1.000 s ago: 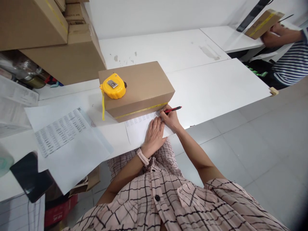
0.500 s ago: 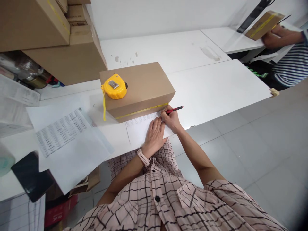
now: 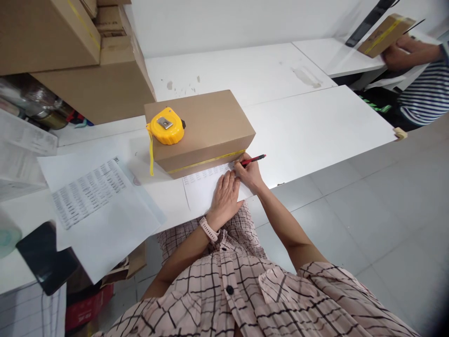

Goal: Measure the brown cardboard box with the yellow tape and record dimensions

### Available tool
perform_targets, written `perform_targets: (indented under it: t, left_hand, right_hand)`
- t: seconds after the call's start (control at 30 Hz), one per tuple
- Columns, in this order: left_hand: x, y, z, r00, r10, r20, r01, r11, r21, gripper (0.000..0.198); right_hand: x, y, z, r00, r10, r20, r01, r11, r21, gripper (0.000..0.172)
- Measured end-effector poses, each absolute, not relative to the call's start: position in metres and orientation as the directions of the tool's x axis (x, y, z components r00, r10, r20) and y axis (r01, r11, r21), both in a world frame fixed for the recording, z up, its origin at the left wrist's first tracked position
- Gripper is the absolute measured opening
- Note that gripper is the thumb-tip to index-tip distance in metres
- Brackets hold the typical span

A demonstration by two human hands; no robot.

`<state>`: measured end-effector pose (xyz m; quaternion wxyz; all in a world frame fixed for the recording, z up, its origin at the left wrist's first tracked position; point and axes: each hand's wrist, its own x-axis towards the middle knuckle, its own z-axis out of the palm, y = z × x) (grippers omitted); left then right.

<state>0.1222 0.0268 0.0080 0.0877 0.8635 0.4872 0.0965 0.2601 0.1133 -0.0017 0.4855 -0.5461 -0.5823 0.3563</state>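
My right hand (image 3: 249,174) pinches a red pen (image 3: 253,160), its tip on a printed sheet (image 3: 200,188) at the table's near edge. My left hand (image 3: 224,196) lies flat on that sheet with fingers stretched out, holding it down; a pale watch is on the wrist. Just behind the sheet stands a brown cardboard box (image 3: 206,128) with yellow tape along its side. A yellow tape measure (image 3: 166,125) rests on the box's left end, its strap hanging down.
Printed sheets (image 3: 94,206) lie at the left of the white table (image 3: 315,126), with a black phone (image 3: 44,262) near the edge. Large cardboard boxes (image 3: 80,61) are stacked at the back left. A person in a striped shirt (image 3: 424,93) holds a box at the far right.
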Motion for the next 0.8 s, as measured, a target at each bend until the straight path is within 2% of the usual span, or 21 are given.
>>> perform_targets:
  t: [0.8]
  left_hand:
    - [0.1217,0.0263,0.0101,0.51,0.857,0.071,0.829,-0.511,0.227,0.074]
  right_hand:
    - [0.2596,0.1147,-0.0021,0.116,0.977,0.18,0.285,0.141,-0.948,0.023]
